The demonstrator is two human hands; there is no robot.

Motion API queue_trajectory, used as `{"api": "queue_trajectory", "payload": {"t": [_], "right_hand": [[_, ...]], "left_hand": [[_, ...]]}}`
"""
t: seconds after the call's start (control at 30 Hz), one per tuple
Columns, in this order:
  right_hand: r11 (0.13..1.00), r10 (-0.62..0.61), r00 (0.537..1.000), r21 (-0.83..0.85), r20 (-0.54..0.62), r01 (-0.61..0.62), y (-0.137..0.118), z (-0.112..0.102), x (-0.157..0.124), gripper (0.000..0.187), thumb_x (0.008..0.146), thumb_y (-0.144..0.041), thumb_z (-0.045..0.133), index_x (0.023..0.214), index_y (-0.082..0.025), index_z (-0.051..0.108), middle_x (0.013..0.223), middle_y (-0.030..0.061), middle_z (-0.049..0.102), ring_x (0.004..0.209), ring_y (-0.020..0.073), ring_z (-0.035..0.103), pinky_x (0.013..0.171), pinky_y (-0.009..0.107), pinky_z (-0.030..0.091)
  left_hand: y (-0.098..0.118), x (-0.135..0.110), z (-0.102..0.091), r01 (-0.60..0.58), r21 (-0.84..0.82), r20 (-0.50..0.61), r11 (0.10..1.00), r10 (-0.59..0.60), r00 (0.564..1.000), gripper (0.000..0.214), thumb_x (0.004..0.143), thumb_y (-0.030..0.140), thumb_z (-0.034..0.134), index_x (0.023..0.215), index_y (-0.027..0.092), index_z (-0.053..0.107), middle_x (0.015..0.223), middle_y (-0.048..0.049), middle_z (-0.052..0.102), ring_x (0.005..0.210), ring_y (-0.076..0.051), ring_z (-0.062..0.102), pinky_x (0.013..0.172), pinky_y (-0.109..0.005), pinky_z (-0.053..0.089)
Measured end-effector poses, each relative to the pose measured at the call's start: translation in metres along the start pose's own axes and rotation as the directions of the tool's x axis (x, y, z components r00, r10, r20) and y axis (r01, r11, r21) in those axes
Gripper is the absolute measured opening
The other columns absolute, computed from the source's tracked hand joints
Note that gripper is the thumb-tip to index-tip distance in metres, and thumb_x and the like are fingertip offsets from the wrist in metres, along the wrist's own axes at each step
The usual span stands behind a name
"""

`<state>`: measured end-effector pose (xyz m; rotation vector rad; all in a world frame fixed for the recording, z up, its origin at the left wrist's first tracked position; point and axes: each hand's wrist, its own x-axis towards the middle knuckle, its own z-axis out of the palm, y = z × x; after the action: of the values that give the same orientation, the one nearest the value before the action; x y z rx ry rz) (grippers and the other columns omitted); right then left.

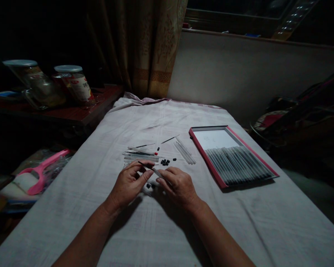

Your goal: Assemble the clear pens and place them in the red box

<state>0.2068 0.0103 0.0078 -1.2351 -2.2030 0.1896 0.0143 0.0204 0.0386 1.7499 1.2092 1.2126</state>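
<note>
My left hand [129, 182] and my right hand [177, 185] meet over a white cloth [167, 226], both pinched on a thin clear pen tube [156, 172] with a dark refill sticking out to the left. Just beyond my fingers lie loose clear tubes and black refills [140, 152], a few small black caps [165, 162] and three more clear tubes [185, 150]. To the right, a red-rimmed tray [208, 162] holds a row of several finished pens [236, 165].
Two lidded jars [72, 83] stand on a dark wooden side table at the back left. A pink-handled tool [41, 172] lies on clutter at the left. A curtain hangs behind, and dark bags sit at the right.
</note>
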Motion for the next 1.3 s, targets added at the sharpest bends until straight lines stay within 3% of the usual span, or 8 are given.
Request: {"api": "queue_trajectory", "payload": {"t": [0.27, 0.43, 0.63, 0.77, 0.9, 1.07, 1.17, 1.3], "right_hand": [[0.939, 0.078, 0.977, 0.344, -0.196, -0.006, -0.001, -0.008, 0.011, 0.025, 0.095, -0.025, 0.052, 0.11, -0.021, 0.071, 0.087, 0.0058, 0.071, 0.077, 0.0168, 0.066, 0.07, 0.026, 0.051], [0.968, -0.008, 0.991, 0.246, -0.132, 0.04, -0.006, -0.001, 0.014, 0.026, 0.096, -0.03, 0.053, 0.108, -0.018, 0.073, 0.081, 0.0068, 0.07, 0.073, 0.0171, 0.065, 0.068, 0.026, 0.049], [0.98, -0.05, 0.998, 0.189, -0.027, 0.054, 0.005, 0.0, 0.019, 0.027, 0.093, -0.031, 0.058, 0.114, -0.022, 0.071, 0.091, 0.0068, 0.072, 0.081, 0.0172, 0.066, 0.073, 0.026, 0.05], [0.992, 0.117, 0.992, 0.053, -0.039, -0.115, 0.04, -0.009, 0.024, 0.024, 0.09, -0.019, 0.058, 0.109, -0.021, 0.072, 0.099, 0.0079, 0.073, 0.088, 0.0189, 0.067, 0.078, 0.028, 0.051], [0.951, 0.259, 0.966, -0.172, -0.004, -0.256, 0.068, -0.01, 0.027, 0.029, 0.088, -0.012, 0.056, 0.11, -0.021, 0.072, 0.105, 0.009, 0.072, 0.085, 0.0193, 0.067, 0.074, 0.029, 0.051], [0.922, 0.284, 0.956, -0.294, 0.076, -0.25, 0.069, -0.006, 0.029, 0.016, 0.089, -0.017, 0.058, 0.092, -0.02, 0.073, 0.095, 0.0094, 0.071, 0.084, 0.0198, 0.065, 0.071, 0.027, 0.049], [0.937, 0.322, 0.946, -0.15, 0.019, -0.316, 0.06, -0.007, 0.024, 0.013, 0.088, -0.017, 0.058, 0.091, -0.019, 0.07, 0.089, 0.0076, 0.072, 0.08, 0.0195, 0.066, 0.072, 0.028, 0.05], [0.926, 0.269, 0.96, 0.296, -0.074, -0.236, 0.037, -0.009, 0.008, 0.015, 0.087, -0.021, 0.058, 0.094, -0.02, 0.071, 0.089, 0.0066, 0.075, 0.082, 0.0191, 0.069, 0.075, 0.03, 0.053]], "left_hand": [[-0.006, -0.001, 0.001, -0.048, 0.077, 0.018, 0.996, 0.047, 0.999, 0.031, 0.082, 0.032, 0.067, 0.112, 0.025, 0.072, 0.102, -0.0066, 0.072, 0.086, -0.019, 0.065, 0.079, -0.031, 0.054], [-0.009, -0.002, 0.006, -0.137, 0.015, 0.009, 0.99, 0.137, 0.991, 0.022, 0.083, 0.032, 0.067, 0.102, 0.024, 0.075, 0.101, -0.0073, 0.071, 0.097, -0.02, 0.065, 0.088, -0.033, 0.052], [-0.001, -0.001, 0.006, -0.039, -0.104, -0.036, 0.994, 0.035, 0.999, 0.014, 0.085, 0.033, 0.064, 0.091, 0.023, 0.073, 0.096, -0.0053, 0.071, 0.095, -0.02, 0.066, 0.088, -0.033, 0.052], [0.001, -0.001, -0.001, 0.032, -0.19, -0.233, 0.981, -0.077, 0.969, 0.021, 0.09, 0.042, 0.058, 0.094, 0.023, 0.063, 0.084, -0.0018, 0.069, 0.083, -0.018, 0.066, 0.081, -0.03, 0.053], [-0.01, -0.002, -0.003, 0.13, -0.112, -0.221, 0.985, -0.152, 0.963, 0.027, 0.087, 0.045, 0.059, 0.101, 0.021, 0.063, 0.066, 0.003, 0.06, 0.056, -0.013, 0.056, 0.056, -0.023, 0.048], [-0.021, -0.003, 0.004, 0.095, 0.092, -0.151, 0.991, -0.08, 0.985, 0.024, 0.083, 0.039, 0.063, 0.097, 0.023, 0.072, 0.089, -0.0043, 0.074, 0.084, -0.021, 0.068, 0.078, -0.03, 0.054], [-0.023, -0.005, 0.006, -0.018, 0.192, -0.057, 0.981, 0.03, 0.998, 0.022, 0.086, 0.036, 0.06, 0.098, 0.024, 0.074, 0.097, -0.0055, 0.076, 0.09, -0.022, 0.07, 0.084, -0.032, 0.054], [-0.024, -0.009, 0.01, -0.125, 0.289, 0.074, 0.949, 0.108, 0.991, 0.023, 0.09, 0.034, 0.058, 0.103, 0.027, 0.074, 0.097, -0.0043, 0.076, 0.089, -0.02, 0.071, 0.081, -0.029, 0.054]]}}
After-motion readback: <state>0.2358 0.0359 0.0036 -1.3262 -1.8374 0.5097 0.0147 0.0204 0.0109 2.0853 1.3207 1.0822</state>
